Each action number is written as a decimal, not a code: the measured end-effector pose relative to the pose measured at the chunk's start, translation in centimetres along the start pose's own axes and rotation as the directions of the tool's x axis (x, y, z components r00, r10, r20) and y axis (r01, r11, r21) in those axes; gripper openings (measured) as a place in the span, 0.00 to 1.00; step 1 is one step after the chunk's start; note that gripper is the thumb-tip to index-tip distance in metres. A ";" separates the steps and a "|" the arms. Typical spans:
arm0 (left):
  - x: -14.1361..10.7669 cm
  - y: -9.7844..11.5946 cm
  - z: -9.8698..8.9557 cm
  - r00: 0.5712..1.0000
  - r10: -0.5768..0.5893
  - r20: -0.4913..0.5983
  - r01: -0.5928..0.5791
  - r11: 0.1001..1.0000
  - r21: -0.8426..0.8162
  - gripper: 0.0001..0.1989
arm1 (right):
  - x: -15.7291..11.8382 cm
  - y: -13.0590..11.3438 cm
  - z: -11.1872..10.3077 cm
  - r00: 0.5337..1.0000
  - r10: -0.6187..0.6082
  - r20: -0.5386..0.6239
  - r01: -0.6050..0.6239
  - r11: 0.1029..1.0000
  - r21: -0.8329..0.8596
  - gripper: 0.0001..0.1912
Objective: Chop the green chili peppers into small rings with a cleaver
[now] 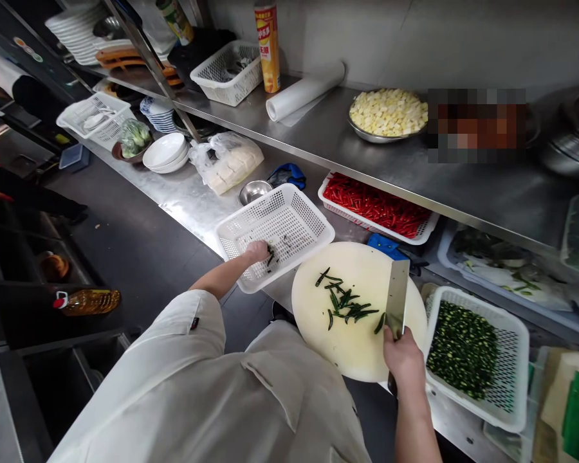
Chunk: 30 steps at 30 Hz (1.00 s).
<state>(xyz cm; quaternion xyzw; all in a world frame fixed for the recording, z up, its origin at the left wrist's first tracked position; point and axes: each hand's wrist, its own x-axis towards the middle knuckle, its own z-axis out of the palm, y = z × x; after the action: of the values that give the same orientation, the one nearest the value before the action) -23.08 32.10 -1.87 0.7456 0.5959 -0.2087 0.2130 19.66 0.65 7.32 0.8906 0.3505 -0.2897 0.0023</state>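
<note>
My left hand (257, 251) reaches into a white perforated basket (299, 212), its fingers closed around a few dark green chili peppers (271, 254). Only scraps lie on that basket's floor. My right hand (405, 354) grips a cleaver (396, 292) by its handle, the broad blade over the right side of a round cutting board (313, 341). Several whole green chilies (350, 307) are scattered across the board's middle, and one lies beside the blade. To the right of the board, another white basket (511, 360) holds chopped green chilies (463, 347).
Red chilies (376, 202) fill a basket under the steel shelf (309, 132). A bowl of diced pale yellow food (390, 112) stands on the shelf. Bagged white blocks (231, 164) and white bowls (166, 153) sit on the left counter. An oil bottle (89, 301) is lower left.
</note>
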 end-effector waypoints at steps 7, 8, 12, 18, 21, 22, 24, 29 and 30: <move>-3.3 1.7 -3.4 0.983 -0.059 -0.171 0.064 0.998 0.024 0.26 | -0.4 -0.1 0.0 1.000 -0.006 -0.015 0.007 0.996 0.089 0.25; -3.8 3.1 -3.4 0.981 -0.010 -0.195 0.015 1.000 0.020 0.26 | -0.5 -0.2 -0.1 1.000 -0.006 -0.015 0.007 0.995 0.095 0.24; -6.5 12.5 -1.5 0.939 0.285 -0.194 -0.292 0.956 -0.006 0.25 | -0.5 -0.2 -0.5 1.000 -0.003 -0.005 0.004 0.993 0.114 0.24; -8.7 24.3 2.0 0.778 0.614 -0.133 -0.620 0.785 -0.009 0.33 | 0.3 1.3 -0.3 0.999 -0.038 -0.037 0.043 0.989 0.143 0.25; -7.0 22.6 0.7 0.763 0.608 -0.218 -0.631 0.774 -0.052 0.34 | 0.8 2.0 0.0 0.998 -0.036 -0.048 0.042 0.991 0.128 0.26; -6.2 20.9 -0.1 0.786 0.563 -0.254 -0.596 0.800 -0.070 0.29 | 0.9 2.1 0.1 0.998 -0.032 -0.051 0.038 0.992 0.124 0.26; -4.4 16.1 -1.9 0.863 0.411 -0.294 -0.455 0.885 -0.100 0.19 | 1.1 2.4 0.3 0.998 -0.026 -0.058 0.033 0.992 0.122 0.27; -1.8 4.9 -3.0 0.975 0.061 -0.215 -0.078 0.994 -0.072 0.12 | 1.5 2.6 0.6 0.998 -0.017 -0.060 0.024 0.993 0.114 0.27; -1.7 3.6 -2.4 0.979 0.054 -0.199 -0.069 0.995 -0.071 0.12 | 1.5 2.6 0.6 0.998 -0.018 -0.052 0.023 0.994 0.108 0.26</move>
<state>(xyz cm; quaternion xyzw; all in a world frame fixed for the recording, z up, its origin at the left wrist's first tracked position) -19.72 31.38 1.28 0.7718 0.5984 -0.1039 0.1882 21.87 -0.51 5.49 0.8929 0.3434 -0.2853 -0.0580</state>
